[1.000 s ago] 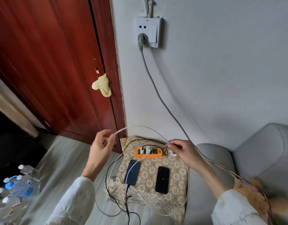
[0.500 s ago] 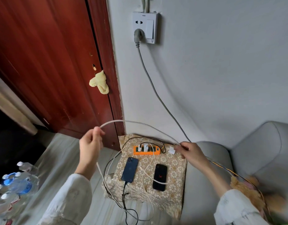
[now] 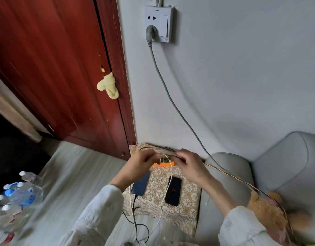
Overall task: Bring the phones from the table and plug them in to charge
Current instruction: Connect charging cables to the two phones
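Note:
Two phones lie on a small stand covered with a floral cloth. The blue phone on the left has a black cable in its bottom end. The black phone on the right shows a red mark on its screen. Behind them sits an orange power strip. My left hand and my right hand are close together above the strip, both pinching a white charging cable that loops down between the phones.
A grey cord runs from the wall socket down to the strip. A red door stands at the left, a grey sofa at the right. Water bottles sit at the lower left. A furry toy lies on the sofa.
My hands were spread wide apart with the white cable stretched between them. They have come together above the orange power strip, and the cable now hangs in a loop.

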Demonstrator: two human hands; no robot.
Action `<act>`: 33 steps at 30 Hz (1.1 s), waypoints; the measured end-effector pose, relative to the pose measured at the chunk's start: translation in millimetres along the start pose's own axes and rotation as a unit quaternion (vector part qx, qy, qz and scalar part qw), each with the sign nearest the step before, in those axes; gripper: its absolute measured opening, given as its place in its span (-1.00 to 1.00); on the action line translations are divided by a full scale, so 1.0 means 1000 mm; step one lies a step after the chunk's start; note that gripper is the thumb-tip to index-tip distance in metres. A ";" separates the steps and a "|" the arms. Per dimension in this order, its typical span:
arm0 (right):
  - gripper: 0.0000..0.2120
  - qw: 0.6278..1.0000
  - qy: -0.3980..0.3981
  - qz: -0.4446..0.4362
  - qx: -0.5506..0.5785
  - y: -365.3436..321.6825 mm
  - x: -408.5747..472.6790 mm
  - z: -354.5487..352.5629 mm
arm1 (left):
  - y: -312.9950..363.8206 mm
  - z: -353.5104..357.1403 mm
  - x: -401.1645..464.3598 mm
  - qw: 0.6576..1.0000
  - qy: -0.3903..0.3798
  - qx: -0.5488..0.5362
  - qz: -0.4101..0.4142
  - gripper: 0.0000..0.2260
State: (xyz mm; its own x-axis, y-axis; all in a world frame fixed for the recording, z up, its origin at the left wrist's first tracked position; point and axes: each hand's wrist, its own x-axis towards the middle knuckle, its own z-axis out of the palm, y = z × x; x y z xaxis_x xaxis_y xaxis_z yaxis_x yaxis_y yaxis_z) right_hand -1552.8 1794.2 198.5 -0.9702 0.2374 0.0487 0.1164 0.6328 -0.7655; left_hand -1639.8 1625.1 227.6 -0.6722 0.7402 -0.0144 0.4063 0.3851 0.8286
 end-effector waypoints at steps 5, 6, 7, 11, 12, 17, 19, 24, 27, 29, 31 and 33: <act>-0.82 0.994 0.035 0.097 0.023 0.039 -0.015 -0.018 | -0.028 -0.030 -0.010 0.966 0.169 -0.163 -0.106 -0.73; -0.83 0.993 0.042 0.106 0.017 0.043 -0.017 -0.020 | -0.031 -0.032 -0.011 0.965 0.165 -0.167 -0.117 -0.74; -0.84 0.993 0.045 0.105 0.007 0.045 -0.018 -0.019 | -0.032 -0.032 -0.012 0.969 0.137 -0.167 -0.121 -0.77; -0.85 0.998 0.003 0.059 -0.022 0.036 -0.014 -0.001 | -0.027 -0.008 -0.005 0.980 -0.018 -0.159 -0.115 -0.76; -0.86 0.999 -0.008 0.042 -0.026 0.033 -0.014 0.005 | -0.026 -0.001 -0.001 0.983 -0.029 -0.150 -0.106 -0.73; -0.81 0.993 -0.051 -0.052 -0.093 0.030 -0.015 0.031 | -0.040 0.028 0.010 0.990 -0.096 -0.031 -0.103 -0.80; -0.83 0.993 -0.065 -0.048 -0.091 0.039 -0.017 0.040 | -0.057 0.038 0.006 0.987 -0.114 0.001 -0.113 -0.85; -0.74 0.993 -0.084 0.062 -0.053 0.103 -0.024 0.060 | -0.114 0.048 -0.017 0.970 -0.075 -0.048 -0.228 -0.76; -0.64 0.980 -0.114 0.162 -0.037 0.154 -0.024 0.080 | -0.149 0.069 -0.029 0.935 -0.031 -0.157 -0.317 -0.78; -0.65 0.967 -0.118 0.223 -0.034 0.184 -0.023 0.096 | -0.166 0.085 -0.032 0.912 -0.010 -0.194 -0.361 -0.81; -0.65 0.951 -0.131 0.279 -0.028 0.213 -0.020 0.117 | -0.185 0.103 -0.034 0.896 -0.006 -0.214 -0.389 -0.77; -0.65 0.933 -0.151 0.325 -0.024 0.238 -0.014 0.139 | -0.202 0.117 -0.033 0.881 0.006 -0.244 -0.406 -0.77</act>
State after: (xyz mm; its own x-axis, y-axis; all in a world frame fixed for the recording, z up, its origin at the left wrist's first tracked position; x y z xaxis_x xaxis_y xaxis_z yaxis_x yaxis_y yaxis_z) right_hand -1541.3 1839.1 -74.0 -0.7067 0.3685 -0.6040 0.7030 0.4621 -0.5406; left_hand -1627.0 1587.3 -4.4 -0.6257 0.3239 -0.7096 -0.5238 0.4996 0.6900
